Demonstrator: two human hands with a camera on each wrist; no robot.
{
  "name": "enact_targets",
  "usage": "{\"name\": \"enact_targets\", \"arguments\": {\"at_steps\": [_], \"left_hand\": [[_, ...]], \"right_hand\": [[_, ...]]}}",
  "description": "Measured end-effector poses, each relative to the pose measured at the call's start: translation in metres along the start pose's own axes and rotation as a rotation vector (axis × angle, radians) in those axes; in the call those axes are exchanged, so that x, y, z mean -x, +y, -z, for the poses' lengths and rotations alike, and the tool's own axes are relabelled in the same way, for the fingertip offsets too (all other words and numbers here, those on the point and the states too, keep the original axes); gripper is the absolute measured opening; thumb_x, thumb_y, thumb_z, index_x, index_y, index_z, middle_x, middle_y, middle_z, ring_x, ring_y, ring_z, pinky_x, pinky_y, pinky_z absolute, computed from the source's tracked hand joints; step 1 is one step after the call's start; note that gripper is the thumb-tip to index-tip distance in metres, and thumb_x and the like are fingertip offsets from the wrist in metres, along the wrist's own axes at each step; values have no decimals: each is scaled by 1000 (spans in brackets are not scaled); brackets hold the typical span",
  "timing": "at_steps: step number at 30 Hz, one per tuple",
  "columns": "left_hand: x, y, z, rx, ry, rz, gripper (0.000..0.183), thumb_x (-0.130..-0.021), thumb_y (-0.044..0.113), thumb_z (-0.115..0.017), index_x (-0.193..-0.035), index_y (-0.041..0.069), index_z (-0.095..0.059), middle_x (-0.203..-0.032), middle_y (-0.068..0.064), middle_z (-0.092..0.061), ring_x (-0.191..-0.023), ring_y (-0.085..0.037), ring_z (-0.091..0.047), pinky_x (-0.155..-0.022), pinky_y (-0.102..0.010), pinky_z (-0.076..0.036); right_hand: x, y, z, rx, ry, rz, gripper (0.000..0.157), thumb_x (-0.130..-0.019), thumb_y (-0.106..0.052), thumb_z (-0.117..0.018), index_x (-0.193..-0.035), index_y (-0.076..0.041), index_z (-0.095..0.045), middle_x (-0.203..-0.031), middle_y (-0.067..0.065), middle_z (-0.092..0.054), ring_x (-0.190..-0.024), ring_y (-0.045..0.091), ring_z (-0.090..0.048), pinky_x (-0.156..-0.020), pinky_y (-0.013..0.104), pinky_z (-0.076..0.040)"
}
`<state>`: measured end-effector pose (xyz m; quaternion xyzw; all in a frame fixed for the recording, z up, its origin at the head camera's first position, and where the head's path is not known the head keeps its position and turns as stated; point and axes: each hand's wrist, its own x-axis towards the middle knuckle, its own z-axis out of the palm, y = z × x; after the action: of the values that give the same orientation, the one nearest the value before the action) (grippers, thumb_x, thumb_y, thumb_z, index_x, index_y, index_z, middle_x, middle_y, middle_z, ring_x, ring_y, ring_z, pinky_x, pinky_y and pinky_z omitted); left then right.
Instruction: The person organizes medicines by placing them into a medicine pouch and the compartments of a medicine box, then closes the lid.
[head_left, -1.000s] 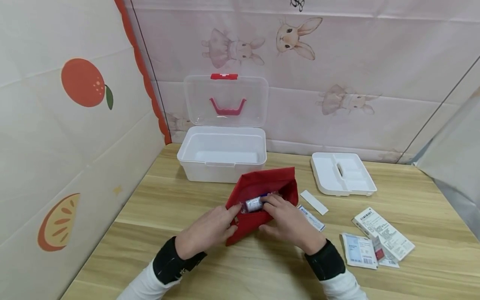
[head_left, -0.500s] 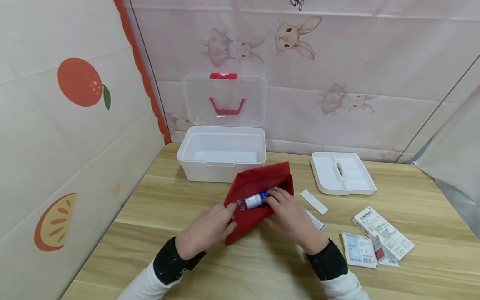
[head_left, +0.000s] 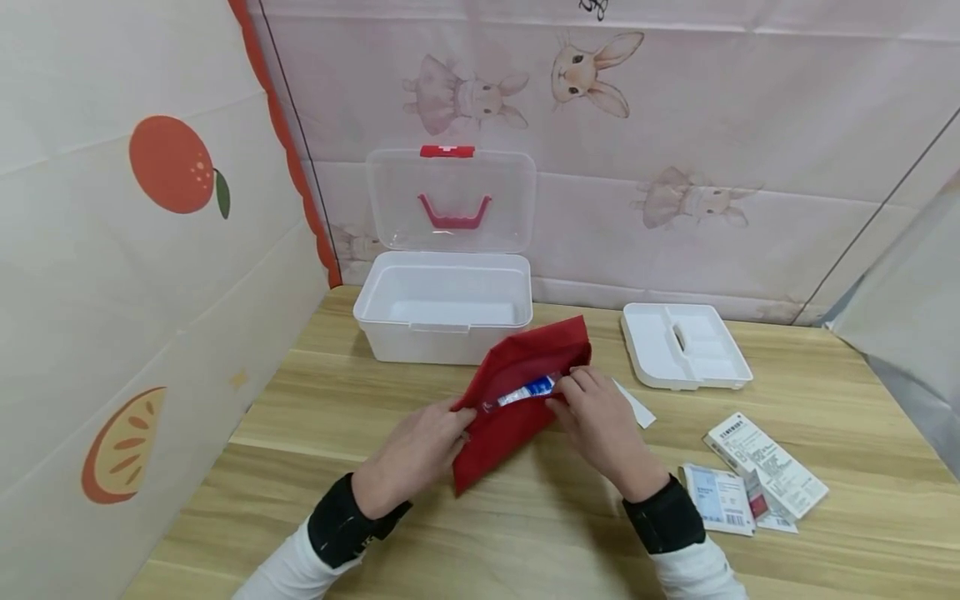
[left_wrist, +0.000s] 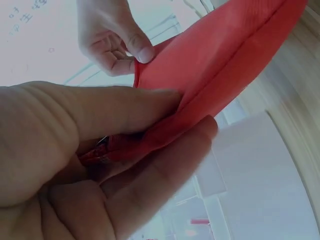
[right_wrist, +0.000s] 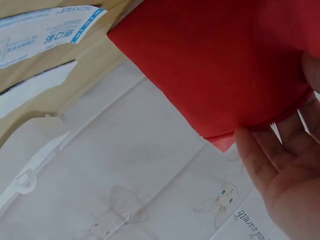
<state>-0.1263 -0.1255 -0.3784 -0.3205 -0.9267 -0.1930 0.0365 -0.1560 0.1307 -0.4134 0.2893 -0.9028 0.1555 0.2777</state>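
A red fabric pouch is held at a tilt, its mouth gaping upward. Inside the mouth shows a clear-wrapped roll or packet with a white and blue label. My left hand pinches the pouch's left end; in the left wrist view, thumb and fingers lie on either side of the red fabric. My right hand grips the opening's edge near the right end. In the right wrist view, the fingers of that hand curl at the pouch's edge, and its thumb is partly cut off by the frame.
Behind the pouch stands a white box, its clear lid raised. To the right are a white divided tray, a white strip, a blue-white packet and a white carton. A printed cloth hangs behind the table.
My right hand has moved up and right, from over the labelled roll to the pouch's edge. The pouch has turned slightly and its mouth has narrowed. My left hand keeps its grip.
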Motion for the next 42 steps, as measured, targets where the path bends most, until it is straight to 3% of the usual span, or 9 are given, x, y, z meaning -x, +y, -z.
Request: {"name": "enact_targets", "arguments": {"at_steps": [2,5,10,13,15,22,27,34,42], "left_hand": [[0,0,0,12,12,-16,13,-88,-2,-71,-101,2,-70,-93,-6,-70,-78,-12,-64,-67,-22,-53],[0,0,1,37,12,-13,14,-87,-4,-71,-100,0,-69,-91,-6,-69,-76,-12,-63,-67,-22,-54],[1,0,3,49,-18,52,13,-88,-3,-70,-101,-3,-67,-90,-9,-69,-76,-12,-64,-69,-25,-56],[1,1,3,43,-31,98,12,-89,-1,-70,-100,-4,-67,-90,-11,-70,-76,-14,-65,-70,-28,-58],[0,1,4,44,-40,122,13,-89,0,-70,-101,-4,-67,-92,-12,-70,-78,-15,-67,-72,-31,-59],[1,0,4,40,-57,143,20,-87,0,-73,-106,-5,-66,-97,-15,-71,-83,-20,-69,-74,-35,-59],[2,-2,3,34,-58,150,24,-86,0,-75,-107,-6,-65,-97,-15,-70,-82,-20,-68,-73,-34,-59],[2,-2,3,28,-63,154,24,-86,0,-74,-107,-5,-64,-96,-14,-69,-80,-18,-67,-71,-32,-59],[2,-1,3,18,-62,149,21,-88,0,-72,-106,-5,-64,-96,-13,-68,-80,-18,-65,-71,-31,-59]], "right_hand": [[-1,0,-1,-22,22,-10,24,-80,-15,-83,-92,-6,-65,-92,9,-63,-91,27,-57,-80,40,-52],[-3,2,-1,-64,50,-33,26,-79,-10,-84,-97,-3,-65,-101,13,-63,-103,32,-60,-86,43,-55],[-2,14,4,-106,59,-141,42,-79,-1,-81,-115,3,-60,-118,23,-58,-111,38,-59,-89,48,-54],[2,27,13,-102,12,-255,46,-81,1,-77,-122,5,-55,-118,26,-57,-107,41,-58,-84,51,-53],[7,37,19,-94,-38,-334,41,-83,2,-74,-120,5,-56,-115,27,-59,-105,42,-59,-81,52,-52],[22,64,31,-42,-301,-531,23,-86,-2,-67,-108,6,-64,-106,26,-64,-87,37,-64,-70,51,-52],[26,76,20,-43,-411,-568,18,-86,-3,-68,-102,6,-66,-96,22,-67,-76,28,-61,-65,46,-50],[35,82,6,6,-394,-564,18,-85,-5,-71,-100,5,-68,-94,21,-67,-74,27,-61,-62,44,-50],[37,82,2,41,-442,-568,13,-87,-5,-68,-97,4,-69,-87,18,-65,-69,25,-58,-55,39,-46]]}}
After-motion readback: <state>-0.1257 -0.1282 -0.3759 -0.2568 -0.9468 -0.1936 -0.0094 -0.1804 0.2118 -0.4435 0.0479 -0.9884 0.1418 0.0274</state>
